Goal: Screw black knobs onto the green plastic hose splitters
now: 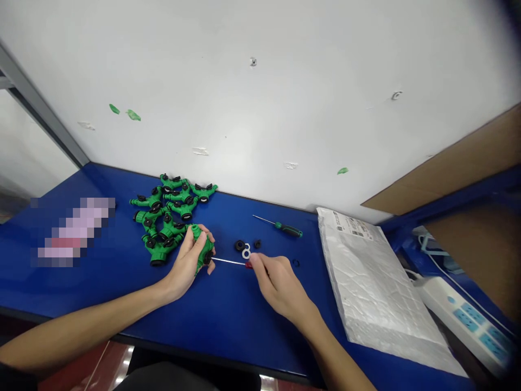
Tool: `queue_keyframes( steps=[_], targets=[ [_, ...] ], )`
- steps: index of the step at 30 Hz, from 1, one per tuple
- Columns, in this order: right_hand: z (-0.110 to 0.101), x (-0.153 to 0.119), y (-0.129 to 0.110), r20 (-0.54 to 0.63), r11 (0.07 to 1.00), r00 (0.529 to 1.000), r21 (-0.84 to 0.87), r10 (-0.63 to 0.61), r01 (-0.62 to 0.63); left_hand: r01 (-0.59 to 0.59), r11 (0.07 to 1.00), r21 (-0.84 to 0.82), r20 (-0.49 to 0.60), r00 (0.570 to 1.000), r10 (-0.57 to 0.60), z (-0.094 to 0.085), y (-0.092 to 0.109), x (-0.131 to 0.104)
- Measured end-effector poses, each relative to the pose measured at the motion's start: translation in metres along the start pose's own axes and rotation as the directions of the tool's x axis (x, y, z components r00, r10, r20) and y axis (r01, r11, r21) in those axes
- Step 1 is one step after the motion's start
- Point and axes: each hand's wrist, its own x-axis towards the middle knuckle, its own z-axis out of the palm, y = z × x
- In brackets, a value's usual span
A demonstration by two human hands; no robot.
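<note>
My left hand (188,265) is closed around a green plastic hose splitter (202,251) with black fittings, held over the blue table. In my right hand (279,282) is a screwdriver (228,262) with a red handle, mostly covered by my fingers. Its thin metal shaft points left, and the tip meets a black part on the splitter's right side. Just beyond the right hand lie a black ring-shaped cap (240,246), white washers (246,253) and a small black fitting (257,244).
Several green splitters (158,251) with black valves are grouped at the left. A green-and-black screwdriver (288,230) lies near the white wall (260,119). To the right are a white padded package (374,293) and a power strip (464,315). A blurred-out patch (77,233) covers the far left.
</note>
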Motion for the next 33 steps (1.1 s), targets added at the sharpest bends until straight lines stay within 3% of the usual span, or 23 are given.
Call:
queue_keyframes(
  steps=[2, 7, 13, 18, 22, 27, 30, 33],
  targets=[
    [-0.0012, 0.0000, -0.0002, 0.025, 0.999, 1.000, -0.034, 0.005, -0.005, -0.001, 1.000, 0.004, 0.008, 1.000, 0.001, 0.0002, -0.0002, -0.0003],
    [-0.0011, -0.0005, -0.0034, -0.137, 0.977, 0.983, 0.157, -0.123, 0.144, -0.007, 1.000, 0.008, 0.014, 1.000, 0.007, 0.0002, -0.0018, -0.0018],
    [-0.0055, 0.0013, -0.0010, 0.003, 1.000, 1.000, 0.002, -0.004, 0.004, 0.012, 1.000, 0.012, 0.035, 0.999, -0.012, -0.0014, -0.0016, -0.0023],
    [-0.0018, 0.0014, 0.0006, -0.119, 0.959, 0.992, 0.273, -0.050, 0.081, 0.006, 1.000, 0.001, 0.018, 1.000, -0.006, -0.0006, -0.0004, -0.0013],
    [-0.0012, 0.0012, 0.0014, -0.045, 0.973, 0.999, 0.229, 0.025, -0.014, -0.012, 1.000, 0.023, 0.040, 0.999, 0.011, -0.0022, -0.0023, -0.0017],
    [-0.0036, 0.0003, 0.0009, -0.024, 0.951, 1.000, 0.309, -0.012, 0.018, -0.015, 0.999, 0.036, 0.052, 0.999, 0.013, -0.0043, 0.0000, 0.0003],
    [-0.0023, 0.0000, 0.0014, 0.023, 0.970, 0.999, 0.240, 0.023, -0.028, 0.013, 1.000, 0.026, 0.048, 0.999, -0.015, -0.0030, 0.0035, 0.0007],
    [0.0000, -0.0002, 0.0021, -0.014, 0.965, 1.000, 0.261, 0.016, -0.012, 0.036, 0.999, 0.037, 0.030, 0.999, -0.037, -0.0014, 0.0067, 0.0003]
  ],
)
